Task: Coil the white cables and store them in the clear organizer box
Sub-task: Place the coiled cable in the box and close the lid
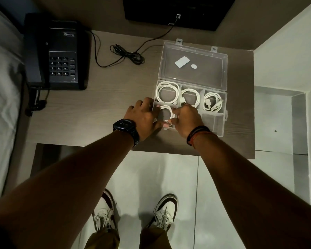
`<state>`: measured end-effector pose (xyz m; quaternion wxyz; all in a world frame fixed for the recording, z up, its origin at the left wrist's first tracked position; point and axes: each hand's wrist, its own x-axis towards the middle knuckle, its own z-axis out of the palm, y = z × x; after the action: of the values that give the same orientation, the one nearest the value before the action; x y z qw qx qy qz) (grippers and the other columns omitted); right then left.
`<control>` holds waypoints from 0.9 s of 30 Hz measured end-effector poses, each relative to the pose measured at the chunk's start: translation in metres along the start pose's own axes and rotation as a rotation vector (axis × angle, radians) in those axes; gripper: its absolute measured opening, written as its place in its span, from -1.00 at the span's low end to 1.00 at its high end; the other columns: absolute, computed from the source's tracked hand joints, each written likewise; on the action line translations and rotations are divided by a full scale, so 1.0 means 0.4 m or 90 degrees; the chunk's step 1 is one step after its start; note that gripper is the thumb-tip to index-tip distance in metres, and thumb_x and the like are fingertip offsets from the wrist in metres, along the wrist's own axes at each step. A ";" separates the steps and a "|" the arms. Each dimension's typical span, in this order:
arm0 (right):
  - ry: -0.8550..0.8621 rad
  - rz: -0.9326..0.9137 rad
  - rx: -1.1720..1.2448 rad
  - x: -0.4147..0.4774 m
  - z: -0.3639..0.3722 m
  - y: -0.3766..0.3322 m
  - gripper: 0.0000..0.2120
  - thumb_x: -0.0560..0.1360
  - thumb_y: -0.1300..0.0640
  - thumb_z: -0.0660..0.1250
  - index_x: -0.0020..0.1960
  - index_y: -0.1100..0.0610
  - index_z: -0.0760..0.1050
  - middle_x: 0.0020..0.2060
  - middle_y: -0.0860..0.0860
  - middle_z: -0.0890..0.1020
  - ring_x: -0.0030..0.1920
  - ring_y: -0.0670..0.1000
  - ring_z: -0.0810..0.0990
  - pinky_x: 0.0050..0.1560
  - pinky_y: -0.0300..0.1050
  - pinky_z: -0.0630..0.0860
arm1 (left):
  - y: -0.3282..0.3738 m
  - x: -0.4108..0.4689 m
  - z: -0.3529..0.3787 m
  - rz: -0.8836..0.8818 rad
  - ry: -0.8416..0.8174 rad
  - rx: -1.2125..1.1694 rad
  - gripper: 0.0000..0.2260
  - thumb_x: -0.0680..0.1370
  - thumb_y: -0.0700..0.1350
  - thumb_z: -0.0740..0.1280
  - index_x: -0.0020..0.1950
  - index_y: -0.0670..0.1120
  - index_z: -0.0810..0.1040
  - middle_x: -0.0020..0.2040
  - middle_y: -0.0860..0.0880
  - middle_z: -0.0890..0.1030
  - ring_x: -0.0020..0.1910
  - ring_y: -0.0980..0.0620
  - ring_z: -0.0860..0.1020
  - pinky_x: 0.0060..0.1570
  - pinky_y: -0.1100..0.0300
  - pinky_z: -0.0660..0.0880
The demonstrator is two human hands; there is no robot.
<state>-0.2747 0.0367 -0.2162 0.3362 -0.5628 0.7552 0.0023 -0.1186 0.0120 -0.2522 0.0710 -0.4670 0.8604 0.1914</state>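
Note:
The clear organizer box [221, 126] lies open on the wooden table, its lid [196, 67] folded back. Three coiled white cables fill the back row: one at the left [167, 92], one in the middle [190, 97], one at the right [213, 101]. A fourth white coil [166, 113] sits in the front left compartment. My left hand [144, 117] grips that coil at the box's left wall. My right hand [187, 117] pinches the same coil from the right, covering the front middle compartment.
A black desk phone [57, 54] stands at the table's left, with a tangled black cord [127, 54] behind the box. A dark panel [178, 11] sits at the back. A white card and a round sticker lie under the lid. The table's front edge is near my wrists.

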 end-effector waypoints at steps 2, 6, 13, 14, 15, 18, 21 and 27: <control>0.012 0.005 -0.006 0.005 0.001 -0.004 -0.79 0.50 0.19 0.35 0.08 0.23 0.61 0.07 0.22 0.60 0.11 0.23 0.56 0.14 0.01 0.49 | -0.007 -0.001 0.004 0.008 0.008 -0.011 -0.50 0.49 0.25 0.18 0.32 -0.01 0.40 0.29 -0.16 0.36 0.18 -0.21 0.39 0.09 -0.14 0.46; 0.072 0.009 -0.077 0.004 0.019 -0.024 -0.80 0.50 0.20 0.34 0.09 0.26 0.58 0.06 0.23 0.57 0.08 0.25 0.58 0.11 0.04 0.52 | -0.009 0.002 0.014 -0.016 0.009 -0.032 -0.56 0.50 0.23 0.18 0.30 0.06 0.42 0.28 -0.11 0.37 0.19 -0.18 0.39 0.11 -0.13 0.45; 0.090 -0.029 -0.074 -0.020 0.037 -0.043 -0.75 0.47 0.33 0.31 0.13 0.36 0.47 0.19 0.27 0.46 0.09 0.31 0.52 0.09 0.14 0.52 | -0.002 -0.008 0.011 -0.038 0.010 -0.023 -0.55 0.50 0.22 0.16 0.32 0.07 0.41 0.24 -0.11 0.41 0.16 -0.20 0.40 0.07 -0.13 0.46; 0.074 -0.033 -0.080 -0.023 0.036 -0.043 -0.73 0.47 0.28 0.33 0.14 0.33 0.47 0.19 0.25 0.45 0.09 0.29 0.52 0.08 0.13 0.52 | 0.001 -0.010 0.004 -0.040 -0.001 -0.016 -0.55 0.49 0.22 0.14 0.33 0.07 0.39 0.25 -0.11 0.40 0.16 -0.20 0.39 0.08 -0.13 0.45; 0.063 -0.037 -0.111 -0.026 0.029 -0.042 -0.73 0.48 0.24 0.34 0.15 0.31 0.49 0.19 0.24 0.43 0.10 0.28 0.51 0.06 0.12 0.50 | 0.008 -0.010 -0.006 -0.042 -0.013 -0.002 -0.54 0.50 0.21 0.13 0.34 0.07 0.38 0.25 -0.11 0.40 0.17 -0.19 0.38 0.09 -0.13 0.45; 0.050 -0.040 -0.201 -0.034 0.004 -0.046 -0.75 0.50 0.29 0.26 0.16 0.30 0.50 0.19 0.24 0.43 0.12 0.28 0.50 0.05 0.13 0.49 | 0.028 -0.002 -0.039 -0.037 -0.066 0.083 -0.56 0.53 0.18 0.11 0.36 0.04 0.32 0.26 -0.11 0.36 0.17 -0.18 0.35 0.09 -0.11 0.42; 0.074 -0.057 -0.192 -0.020 -0.008 -0.062 -0.77 0.49 0.37 0.19 0.10 0.30 0.53 0.11 0.24 0.52 0.09 0.28 0.54 0.00 0.11 0.51 | 0.028 0.009 -0.048 -0.036 -0.076 0.096 -0.62 0.57 0.12 0.07 0.36 0.05 0.32 0.27 -0.11 0.36 0.16 -0.19 0.35 0.07 -0.09 0.41; 0.050 -0.082 -0.154 0.032 -0.035 -0.060 -0.81 0.45 0.23 0.36 0.05 0.23 0.54 0.02 0.22 0.59 0.02 0.27 0.59 -0.05 0.04 0.53 | -0.012 0.064 -0.076 -0.047 0.064 -0.125 -0.77 0.42 0.05 0.39 -0.02 -0.02 0.67 0.09 -0.16 0.50 0.04 -0.21 0.43 -0.03 -0.05 0.46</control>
<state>-0.2630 0.0115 -0.2027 0.2356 -0.6465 0.7239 0.0501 -0.1269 -0.0222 -0.2332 -0.0116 -0.5122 0.8222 0.2482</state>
